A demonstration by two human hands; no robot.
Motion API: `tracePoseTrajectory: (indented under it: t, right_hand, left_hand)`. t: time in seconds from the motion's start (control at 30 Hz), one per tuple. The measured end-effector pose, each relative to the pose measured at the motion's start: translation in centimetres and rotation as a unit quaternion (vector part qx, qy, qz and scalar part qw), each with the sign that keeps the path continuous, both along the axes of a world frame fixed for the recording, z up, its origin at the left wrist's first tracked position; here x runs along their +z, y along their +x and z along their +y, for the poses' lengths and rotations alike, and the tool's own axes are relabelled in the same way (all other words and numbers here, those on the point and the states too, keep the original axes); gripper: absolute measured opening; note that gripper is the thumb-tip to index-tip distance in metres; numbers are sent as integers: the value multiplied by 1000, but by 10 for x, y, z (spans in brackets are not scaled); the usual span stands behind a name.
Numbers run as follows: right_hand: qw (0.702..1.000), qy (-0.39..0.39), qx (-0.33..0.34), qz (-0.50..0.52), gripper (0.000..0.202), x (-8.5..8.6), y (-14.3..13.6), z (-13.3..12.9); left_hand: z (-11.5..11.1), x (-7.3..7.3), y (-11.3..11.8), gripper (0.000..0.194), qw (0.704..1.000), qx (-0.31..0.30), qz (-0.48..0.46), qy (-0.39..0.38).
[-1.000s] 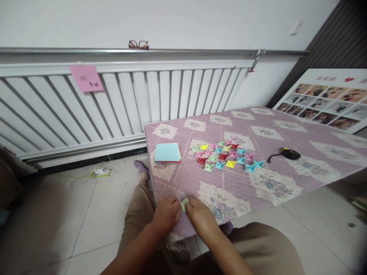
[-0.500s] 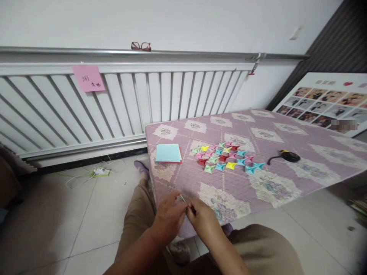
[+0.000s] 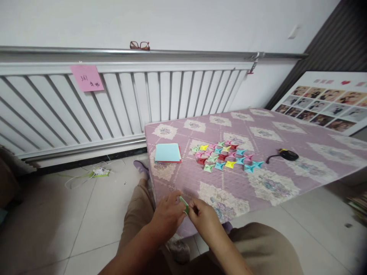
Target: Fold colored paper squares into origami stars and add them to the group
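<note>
A small folded piece of green paper [image 3: 184, 205] is held between my two hands near the front corner of the table. My left hand [image 3: 169, 214] grips it from the left, fingers closed around its edge. From the right, the fingertips of my right hand [image 3: 202, 215] pinch its near end. Beyond my hands lie rows of small folded paper shapes [image 3: 222, 157] in green, pink, red, blue and yellow. To their left rests a stack of paper sheets [image 3: 168, 152], light blue on top with red showing beneath.
The table [image 3: 183, 179] wears a purple floral cloth. A black object with a cord [image 3: 288, 154] lies at the right. Behind stands a white radiator [image 3: 169, 95] bearing a pink note [image 3: 87, 78]; glasses [image 3: 140, 45] sit on the pipe. A power strip [image 3: 101, 172] is on the floor.
The green paper has turned so that more of its face shows between my hands. My fingers have shifted only slightly; the paper shapes and stack stay in place.
</note>
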State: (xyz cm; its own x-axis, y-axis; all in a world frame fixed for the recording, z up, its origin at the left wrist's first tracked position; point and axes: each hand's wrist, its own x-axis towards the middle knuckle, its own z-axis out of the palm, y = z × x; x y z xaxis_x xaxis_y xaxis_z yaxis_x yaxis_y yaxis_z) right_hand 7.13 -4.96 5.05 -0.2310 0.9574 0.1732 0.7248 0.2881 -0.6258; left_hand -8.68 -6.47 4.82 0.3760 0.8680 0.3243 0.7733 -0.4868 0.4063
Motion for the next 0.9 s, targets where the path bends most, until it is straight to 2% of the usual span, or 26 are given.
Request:
tracePoseTrajectory:
  t: [0.3,0.53,0.67,0.8,0.9]
  right_hand:
    - [1000,10,1,0,13,6,6,2]
    - [998,5,62,8,11,11,16,-1]
    - [995,-15,102,6,14,10,15,-5]
    - [988,-16,153,1,15,13,16,-8]
    - [992,-39,120,26,13,15,15,-11]
  left_hand:
    - [-1,-3,-5,16,996,-38,-33,-77]
    - [2,5,-16,14,978,-129,-76,-147]
    - [1,13,-17,17,968,-147,-88,-182]
    - [-1,18,-19,20,967,-150,-85,-186]
    - [-3,15,-20,19,972,-154,-72,-162]
